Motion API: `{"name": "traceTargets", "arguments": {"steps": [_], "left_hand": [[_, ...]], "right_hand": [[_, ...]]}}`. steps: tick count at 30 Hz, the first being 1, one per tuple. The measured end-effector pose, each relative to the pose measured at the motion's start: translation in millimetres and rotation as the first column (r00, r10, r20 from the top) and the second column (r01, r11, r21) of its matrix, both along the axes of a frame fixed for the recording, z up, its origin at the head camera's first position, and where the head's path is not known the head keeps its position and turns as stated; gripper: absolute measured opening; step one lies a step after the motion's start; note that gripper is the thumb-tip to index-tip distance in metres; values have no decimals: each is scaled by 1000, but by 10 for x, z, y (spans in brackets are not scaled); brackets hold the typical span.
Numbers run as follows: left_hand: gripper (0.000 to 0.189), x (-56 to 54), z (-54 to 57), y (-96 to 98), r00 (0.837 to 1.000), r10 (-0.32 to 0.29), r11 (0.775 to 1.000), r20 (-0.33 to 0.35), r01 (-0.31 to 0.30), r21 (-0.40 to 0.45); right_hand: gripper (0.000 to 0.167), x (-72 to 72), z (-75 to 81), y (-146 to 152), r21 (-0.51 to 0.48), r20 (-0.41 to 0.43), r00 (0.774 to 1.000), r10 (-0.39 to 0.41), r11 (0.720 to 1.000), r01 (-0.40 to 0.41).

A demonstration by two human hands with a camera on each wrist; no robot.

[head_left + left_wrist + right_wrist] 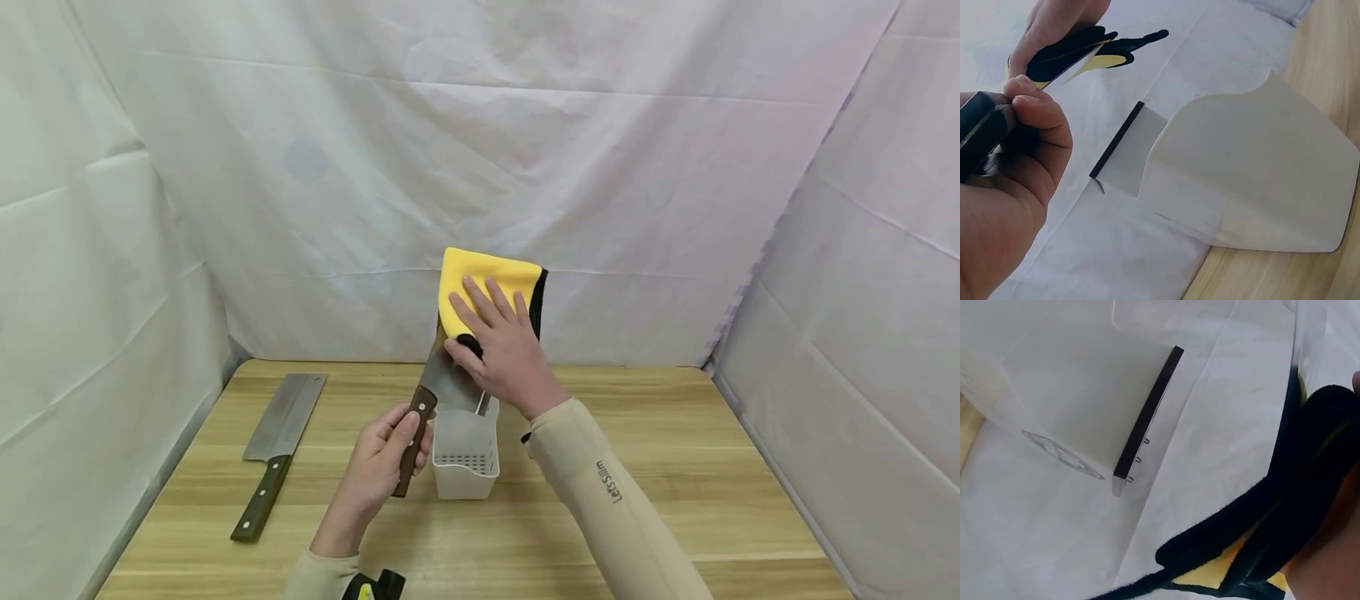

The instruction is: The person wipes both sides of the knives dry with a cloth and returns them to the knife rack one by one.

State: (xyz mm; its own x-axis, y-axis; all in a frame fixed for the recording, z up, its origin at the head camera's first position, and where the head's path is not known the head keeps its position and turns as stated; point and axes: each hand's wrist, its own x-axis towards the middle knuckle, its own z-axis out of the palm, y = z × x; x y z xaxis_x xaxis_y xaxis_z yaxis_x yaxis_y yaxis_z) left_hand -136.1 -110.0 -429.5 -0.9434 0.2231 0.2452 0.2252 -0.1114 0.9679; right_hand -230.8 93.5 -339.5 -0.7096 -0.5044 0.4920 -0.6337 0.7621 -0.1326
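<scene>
A cleaver (pixel 453 379) with a brown riveted wooden handle is held up above the table, its blade tilted up and away. My left hand (pixel 382 454) grips the handle, thumb along its near face. Over the upper blade lies a yellow cloth (pixel 487 265) with black edging. My right hand (pixel 510 354) presses that cloth to the blade, fingers straight and spread, thumb near the cloth's lower edge. In the left wrist view, folds of black edging (pixel 1072 56) lie along the blade. The cloth hides the blade's far end.
Below the cleaver stands a white plastic basket (pixel 465 483) with a perforated floor. A dark-edged strip (pixel 1116 140) shows at its top. Another cleaver (pixel 283 425) with a dark riveted handle lies on the wooden table (pixel 637 467) at left. White curtains (pixel 375 167) surround the table's back and sides.
</scene>
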Motion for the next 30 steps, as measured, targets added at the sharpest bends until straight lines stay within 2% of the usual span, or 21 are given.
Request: {"name": "traceTargets", "arguments": {"steps": [6,17,30], "left_hand": [[35,-2,-2,8,1000,0,1000,-2,0,5],[40,-6,11,-5,997,51,999,51,-51,4],[41,-38,73,5,991,114,993,72,-116,19]], "right_hand": [[63,14,-14,30,-29,11,1000,-8,1000,9],[61,153,-128,8,-26,22,999,26,999,-25],[60,310,-243,-80,-35,-33,996,81,996,-82]]}}
